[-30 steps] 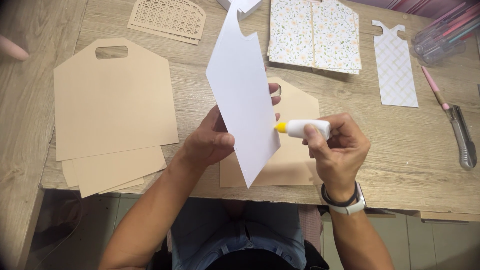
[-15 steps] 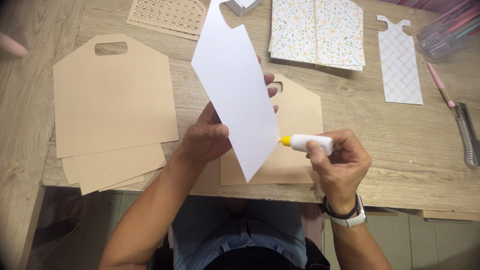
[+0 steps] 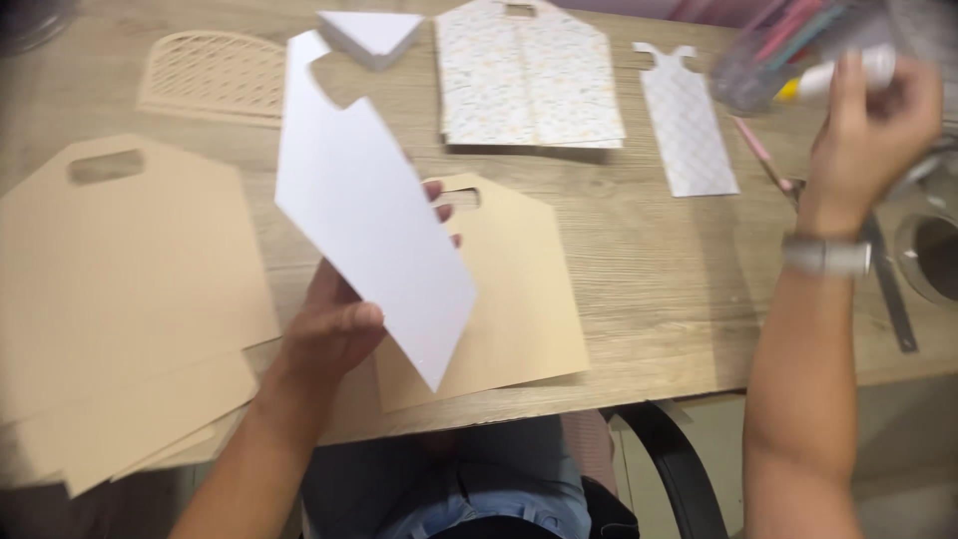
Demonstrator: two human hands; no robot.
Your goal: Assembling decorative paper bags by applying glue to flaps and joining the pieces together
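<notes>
Up above the desk: left hand [image 3: 334, 334] pinching a white paper cut-out [image 3: 369, 215], thumb pressed on the near face, fingertips [image 3: 437, 200] peeking past the far edge. Cut-out tilted, notched end away from the fingers, pointed end just below the thumb. Directly behind those fingers, flat on the wooden table [image 3: 659, 269], a tan card cut-out with a handle slot [image 3: 499, 299]. Further out from the knuckles on the thumb side, a stack of larger tan cut-outs [image 3: 120, 299]. Right hand [image 3: 873, 130] raised well apart, fingers curled tight around a white glue stick with a yellow end [image 3: 833, 78], blurred. Wristwatch [image 3: 826, 256] just below that hand. Just beyond the glue stick's tip, a clear container of pens [image 3: 768, 55]. Between the two hands, far side of the table: a speckled patterned card [image 3: 529, 80] and a narrow patterned strip [image 3: 687, 125].
</notes>
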